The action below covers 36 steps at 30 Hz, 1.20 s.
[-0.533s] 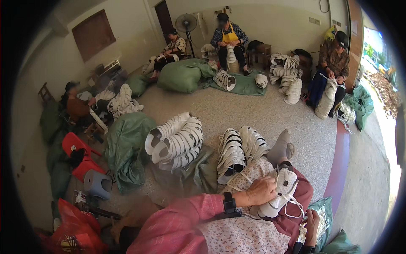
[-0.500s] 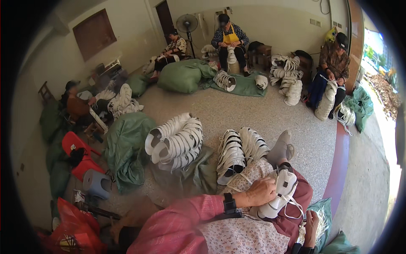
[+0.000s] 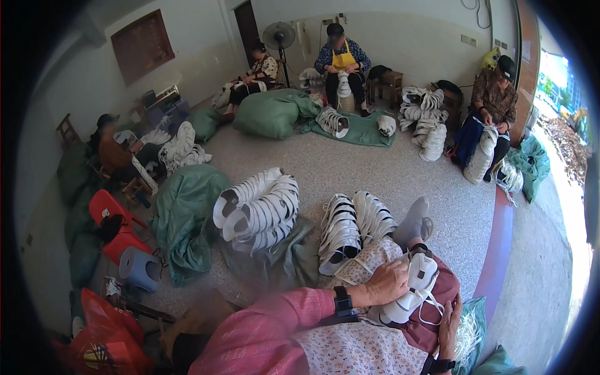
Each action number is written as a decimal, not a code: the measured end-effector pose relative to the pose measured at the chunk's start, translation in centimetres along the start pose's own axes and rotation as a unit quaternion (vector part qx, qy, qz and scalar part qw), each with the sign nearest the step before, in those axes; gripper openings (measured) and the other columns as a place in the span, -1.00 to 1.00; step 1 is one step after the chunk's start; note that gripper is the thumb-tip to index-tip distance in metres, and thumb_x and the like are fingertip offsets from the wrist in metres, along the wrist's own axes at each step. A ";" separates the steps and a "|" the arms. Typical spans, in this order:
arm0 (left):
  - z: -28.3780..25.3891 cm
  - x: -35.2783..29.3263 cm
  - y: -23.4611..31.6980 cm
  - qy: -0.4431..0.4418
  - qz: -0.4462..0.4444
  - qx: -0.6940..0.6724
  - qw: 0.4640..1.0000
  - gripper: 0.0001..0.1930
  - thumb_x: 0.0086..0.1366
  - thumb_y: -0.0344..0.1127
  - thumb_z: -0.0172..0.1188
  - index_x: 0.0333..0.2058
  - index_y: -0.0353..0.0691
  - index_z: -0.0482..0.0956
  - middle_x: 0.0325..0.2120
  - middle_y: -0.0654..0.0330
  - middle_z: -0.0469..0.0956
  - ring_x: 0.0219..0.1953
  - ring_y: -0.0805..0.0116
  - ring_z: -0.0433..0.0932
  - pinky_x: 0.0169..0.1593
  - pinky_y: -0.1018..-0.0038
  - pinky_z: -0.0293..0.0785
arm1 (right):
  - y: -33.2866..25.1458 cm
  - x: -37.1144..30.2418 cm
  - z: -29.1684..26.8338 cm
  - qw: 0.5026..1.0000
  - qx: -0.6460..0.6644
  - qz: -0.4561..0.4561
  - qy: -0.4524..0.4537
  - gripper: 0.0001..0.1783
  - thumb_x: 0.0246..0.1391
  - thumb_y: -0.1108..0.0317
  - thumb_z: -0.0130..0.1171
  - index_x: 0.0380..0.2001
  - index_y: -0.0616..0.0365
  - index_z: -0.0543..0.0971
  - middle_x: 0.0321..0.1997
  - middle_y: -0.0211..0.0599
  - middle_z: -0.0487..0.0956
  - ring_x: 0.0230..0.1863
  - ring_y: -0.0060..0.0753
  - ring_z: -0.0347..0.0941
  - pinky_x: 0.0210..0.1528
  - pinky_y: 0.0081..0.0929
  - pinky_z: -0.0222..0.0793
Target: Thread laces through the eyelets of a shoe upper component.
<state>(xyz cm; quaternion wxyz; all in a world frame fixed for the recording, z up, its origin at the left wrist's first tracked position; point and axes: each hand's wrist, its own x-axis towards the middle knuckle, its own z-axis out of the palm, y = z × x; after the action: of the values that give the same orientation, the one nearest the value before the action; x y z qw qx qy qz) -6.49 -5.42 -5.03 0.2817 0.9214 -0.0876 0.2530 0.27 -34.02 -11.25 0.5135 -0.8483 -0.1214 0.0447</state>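
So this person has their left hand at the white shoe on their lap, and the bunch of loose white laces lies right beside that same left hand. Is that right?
Not quite: the head view shows the loose white laces lying beside the right hand. The left hand is indeed at the white shoe on the lap.

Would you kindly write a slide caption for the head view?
Left hand at a white shoe, right hand near white cords, stacked shoe uppers beyond.
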 end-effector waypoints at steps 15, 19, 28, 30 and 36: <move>-0.8 -0.2 -2.1 -0.077 0.012 -0.082 0.994 -0.86 0.16 -0.37 0.16 -0.50 -0.31 0.45 -0.29 0.09 0.47 -0.09 0.04 0.48 0.03 0.19 0.42 | -2.9 -1.7 0.7 0.968 -0.196 -0.149 -0.055 -0.25 0.39 0.05 -0.17 0.48 0.23 -0.02 0.56 0.13 -0.11 0.56 0.20 -0.19 0.55 -0.06 -0.28; -2.0 1.7 -2.0 0.008 0.180 -0.031 0.983 -0.87 0.11 -0.35 0.15 -0.50 -0.29 0.55 -0.22 0.17 0.48 -0.02 0.14 0.41 0.08 0.21 0.40 | -4.4 -0.8 -0.2 0.917 -0.306 -0.229 -0.117 -0.29 0.35 0.02 -0.22 0.43 0.22 0.14 0.56 0.08 -0.04 0.58 0.16 -0.25 0.56 0.04 -0.37; -1.1 1.5 -2.1 -0.121 0.137 -0.065 0.981 -0.88 0.07 -0.38 0.15 -0.56 -0.28 0.48 -0.23 0.13 0.45 -0.09 0.12 0.47 -0.01 0.23 0.43 | -4.8 0.1 -2.1 0.855 -0.318 -0.345 -0.220 -0.26 0.28 0.01 -0.26 0.34 0.34 0.25 0.47 0.06 0.17 0.56 0.14 -0.12 0.56 0.08 -0.40; -1.3 1.3 -2.8 -0.109 0.134 -0.123 0.977 -0.89 0.06 -0.39 0.15 -0.54 -0.31 0.48 -0.28 0.10 0.44 -0.21 0.07 0.51 -0.14 0.24 0.48 | -4.4 1.0 -1.7 0.845 -0.309 -0.378 -0.216 -0.27 0.28 0.01 -0.25 0.33 0.35 0.25 0.44 0.07 0.20 0.53 0.17 -0.06 0.55 0.10 -0.36; -2.8 2.8 -4.7 -0.192 0.107 -0.254 0.942 -0.85 0.16 -0.38 0.10 -0.45 -0.38 0.47 -0.25 0.11 0.41 -0.20 0.21 0.45 -0.07 0.38 0.39 | -6.6 3.3 -2.7 0.884 -0.238 -0.344 -0.209 -0.53 0.23 0.14 0.05 0.09 0.23 0.51 0.25 -0.10 0.45 0.38 0.02 0.25 0.44 -0.01 0.02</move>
<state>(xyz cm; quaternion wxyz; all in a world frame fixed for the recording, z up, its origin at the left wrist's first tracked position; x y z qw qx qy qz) -3.86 -0.04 -3.86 0.4553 0.8356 -0.2997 0.0689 2.93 -32.62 -4.01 0.2423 -0.8209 -0.5169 0.0111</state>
